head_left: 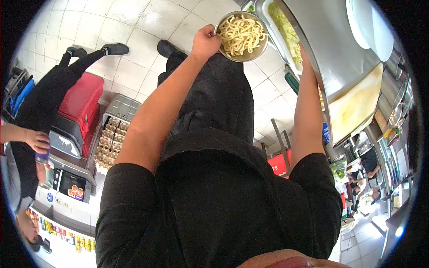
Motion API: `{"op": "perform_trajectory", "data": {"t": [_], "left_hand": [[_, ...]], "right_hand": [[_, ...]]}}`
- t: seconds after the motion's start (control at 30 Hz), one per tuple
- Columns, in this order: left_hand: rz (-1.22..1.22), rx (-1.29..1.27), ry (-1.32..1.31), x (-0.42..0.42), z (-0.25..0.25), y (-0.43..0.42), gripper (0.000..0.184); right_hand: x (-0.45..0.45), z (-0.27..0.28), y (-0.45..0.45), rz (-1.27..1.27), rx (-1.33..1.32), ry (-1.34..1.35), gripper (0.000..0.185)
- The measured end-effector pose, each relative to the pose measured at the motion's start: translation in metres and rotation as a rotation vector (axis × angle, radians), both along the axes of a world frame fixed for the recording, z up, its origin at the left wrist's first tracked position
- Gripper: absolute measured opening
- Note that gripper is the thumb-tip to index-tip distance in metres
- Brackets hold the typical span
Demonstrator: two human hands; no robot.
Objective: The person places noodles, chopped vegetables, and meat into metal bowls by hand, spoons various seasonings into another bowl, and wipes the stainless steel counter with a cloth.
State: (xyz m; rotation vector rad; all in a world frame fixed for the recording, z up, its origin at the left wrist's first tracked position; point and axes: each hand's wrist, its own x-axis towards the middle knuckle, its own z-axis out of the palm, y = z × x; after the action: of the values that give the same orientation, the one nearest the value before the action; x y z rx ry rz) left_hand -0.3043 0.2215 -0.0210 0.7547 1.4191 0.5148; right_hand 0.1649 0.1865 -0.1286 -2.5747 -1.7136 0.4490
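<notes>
My left hand [207, 43] grips the rim of a round metal bowl [267, 46], its fingers closed at the edge. Thick pale noodles [241, 35] fill the bowl, which I hold out above the floor. My right forearm [308, 102] stretches toward a long white tub [267, 13] of chopped pale-green leaves [284, 27], perhaps cabbage or lettuce. Most of my right hand [302, 52] is hidden by the metal counter edge, beside the tub, so its fingers do not show.
A steel counter [315, 31] with a stained cutting board [355, 105] lies to my right. On the left are egg trays [109, 143] in a grey crate and a red box [82, 100]. Another person [42, 107] stands at far left, holding a purple item. More people are at lower right.
</notes>
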Motion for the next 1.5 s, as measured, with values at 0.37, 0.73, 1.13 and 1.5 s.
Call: {"op": "perform_trajectory", "data": {"t": [0.37,0.73,1.13,1.5], "left_hand": [[-0.1,0.08,0.134,0.005,-0.006,-0.001,0.018],[-0.175,0.116,0.2,0.005,0.004,0.0,0.018],[-0.101,0.147,0.298,0.011,0.006,-0.004,0.011],[0.111,-0.048,-0.126,0.033,0.001,-0.007,0.015]], "right_hand": [[-0.083,0.054,0.04,-0.176,-0.079,0.111,0.067],[-0.16,0.174,0.011,-0.986,0.341,0.928,0.053],[-0.338,0.17,0.007,0.063,-0.016,0.266,0.079],[-0.279,0.144,0.015,0.27,0.462,0.186,0.03]]}}
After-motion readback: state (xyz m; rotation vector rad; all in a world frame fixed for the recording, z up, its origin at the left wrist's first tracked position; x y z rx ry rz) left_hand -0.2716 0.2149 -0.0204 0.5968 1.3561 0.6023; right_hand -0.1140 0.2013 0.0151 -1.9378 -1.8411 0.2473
